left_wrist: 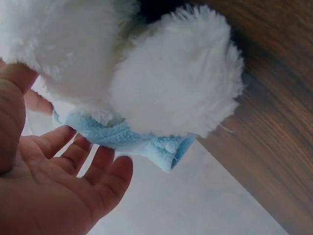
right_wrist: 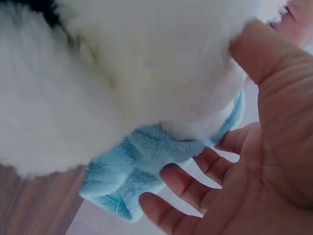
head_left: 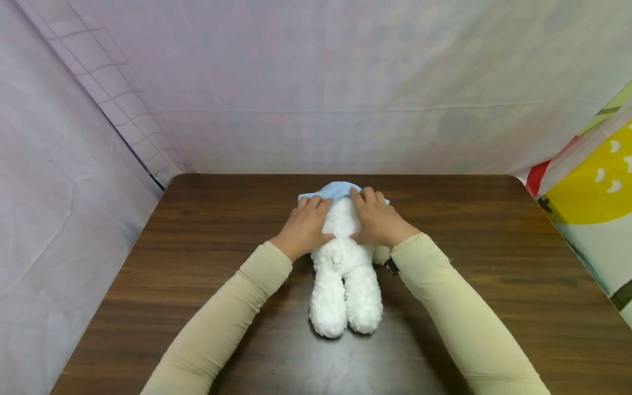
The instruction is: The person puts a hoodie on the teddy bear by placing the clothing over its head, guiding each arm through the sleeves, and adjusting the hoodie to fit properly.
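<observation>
A fluffy white plush toy [head_left: 345,296] lies on the brown table, its legs toward me and its head at the far end. Light blue fleece clothing [head_left: 338,189] covers the far end of its head, with a sleeve-like corner sticking out in each wrist view. My left hand [head_left: 306,222] holds the left side of the head and the fleece edge, thumb on the white fur and fingertips on the blue cloth [left_wrist: 112,134]. Opposite it, my right hand [head_left: 380,219] grips the other side in the same way. The toy's face is hidden.
The wood-grain table [head_left: 197,263] ends at a pale curtain [head_left: 316,82] behind the toy. Another white sheet [head_left: 54,219] hangs along the left. On the right is a yellow printed cloth [head_left: 592,192]. A small black strap [head_left: 391,267] shows by the right sleeve.
</observation>
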### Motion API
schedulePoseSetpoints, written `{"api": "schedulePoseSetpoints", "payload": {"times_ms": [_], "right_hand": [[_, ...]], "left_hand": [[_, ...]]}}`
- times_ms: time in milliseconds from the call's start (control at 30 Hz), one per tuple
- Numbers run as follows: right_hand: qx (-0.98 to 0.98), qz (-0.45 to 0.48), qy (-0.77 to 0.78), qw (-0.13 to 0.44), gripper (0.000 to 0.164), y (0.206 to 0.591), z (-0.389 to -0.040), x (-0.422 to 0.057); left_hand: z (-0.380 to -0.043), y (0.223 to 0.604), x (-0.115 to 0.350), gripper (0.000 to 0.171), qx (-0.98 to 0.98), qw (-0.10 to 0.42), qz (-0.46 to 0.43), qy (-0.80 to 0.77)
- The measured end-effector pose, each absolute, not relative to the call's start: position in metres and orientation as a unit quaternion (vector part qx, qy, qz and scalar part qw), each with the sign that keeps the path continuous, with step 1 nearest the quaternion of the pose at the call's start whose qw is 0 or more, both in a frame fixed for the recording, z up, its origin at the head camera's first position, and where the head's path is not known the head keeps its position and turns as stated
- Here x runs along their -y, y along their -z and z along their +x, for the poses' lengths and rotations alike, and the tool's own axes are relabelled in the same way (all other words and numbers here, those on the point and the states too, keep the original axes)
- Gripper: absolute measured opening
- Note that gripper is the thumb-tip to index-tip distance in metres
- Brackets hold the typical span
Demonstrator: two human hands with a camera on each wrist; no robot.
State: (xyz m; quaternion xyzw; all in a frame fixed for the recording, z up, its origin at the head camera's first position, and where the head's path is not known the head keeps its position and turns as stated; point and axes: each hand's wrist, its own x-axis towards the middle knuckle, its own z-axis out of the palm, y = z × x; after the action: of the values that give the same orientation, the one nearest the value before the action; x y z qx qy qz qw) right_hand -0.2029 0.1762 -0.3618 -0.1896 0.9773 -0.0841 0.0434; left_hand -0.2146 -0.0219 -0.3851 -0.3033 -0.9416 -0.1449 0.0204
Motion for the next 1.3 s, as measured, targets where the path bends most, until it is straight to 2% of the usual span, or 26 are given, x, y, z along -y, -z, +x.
{"api": "schedulePoseSetpoints", "payload": {"times_ms": [300, 433, 633, 833, 900, 1100, 1300], "right_hand": [[-0.971, -0.21, 0.104, 0.045, 0.097, 0.361, -0.2, -0.177], [-0.965, -0.226, 0.129, 0.041, 0.086, 0.364, -0.203, -0.18], [-0.959, -0.243, 0.143, 0.023, 0.066, 0.369, -0.204, -0.181], [-0.96, -0.264, 0.084, -0.039, 0.048, 0.371, -0.195, -0.175], [-0.962, -0.258, 0.065, -0.057, 0.049, 0.372, -0.19, -0.173], [-0.964, -0.251, 0.008, -0.089, 0.07, 0.379, -0.178, -0.17], [-0.957, -0.273, -0.021, -0.097, 0.072, 0.383, -0.177, -0.171]], "left_hand": [[-0.213, 0.381, 0.021, 0.085, 0.94, 0.005, -0.309, 0.142], [-0.212, 0.381, 0.021, 0.081, 0.937, 0.0, -0.314, 0.153], [-0.212, 0.383, 0.021, 0.065, 0.929, 0.022, -0.336, 0.153], [-0.209, 0.382, 0.024, 0.048, 0.927, 0.036, -0.35, 0.134], [-0.207, 0.383, 0.024, 0.048, 0.928, 0.043, -0.35, 0.122], [-0.202, 0.384, 0.027, 0.061, 0.934, 0.062, -0.341, 0.09], [-0.199, 0.383, 0.027, 0.067, 0.933, 0.061, -0.35, 0.053]]}}
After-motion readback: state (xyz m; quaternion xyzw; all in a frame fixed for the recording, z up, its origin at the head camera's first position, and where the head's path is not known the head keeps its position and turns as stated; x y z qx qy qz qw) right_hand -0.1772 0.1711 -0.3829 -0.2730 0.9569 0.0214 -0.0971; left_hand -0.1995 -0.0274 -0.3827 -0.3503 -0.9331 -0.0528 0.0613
